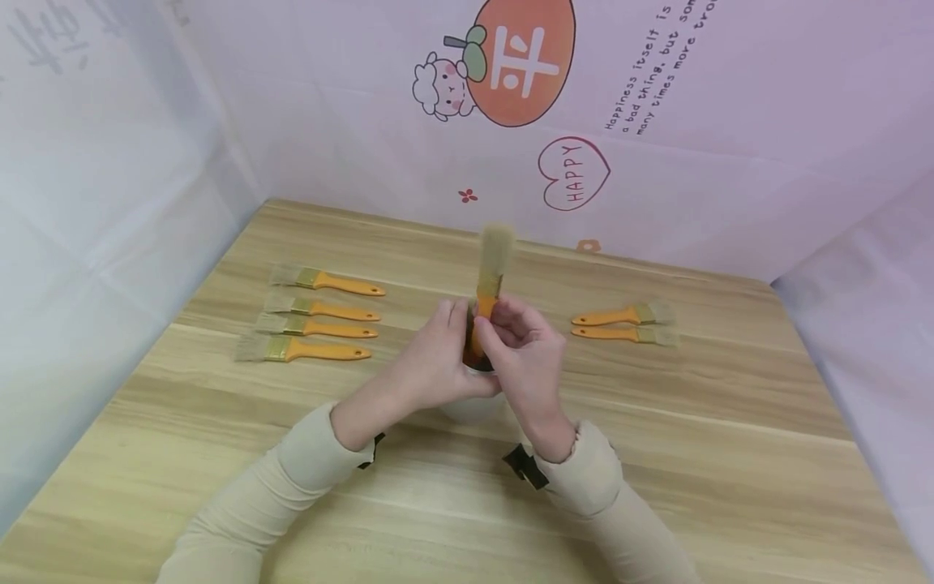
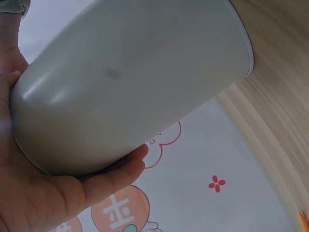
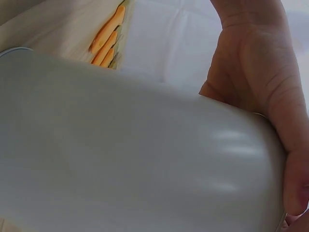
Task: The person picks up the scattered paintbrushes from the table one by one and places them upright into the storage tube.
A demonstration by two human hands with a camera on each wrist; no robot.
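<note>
Pale wooden desk [image 1: 730, 454] with pinkish cartoon sheets walling it in, that's our setup. Dead centre sits a grey cup [image 1: 474, 405]; our left hand [image 1: 438, 357] has its fingers wrapped round the cup's wall. Our right hand [image 1: 521, 353] pinches the orange handle of a brush [image 1: 490, 280], bristles up, handle end down in the cup. Four more brushes [image 1: 314, 324] lie at 9 o'clock, two others [image 1: 627, 323] at 3 o'clock.
</note>
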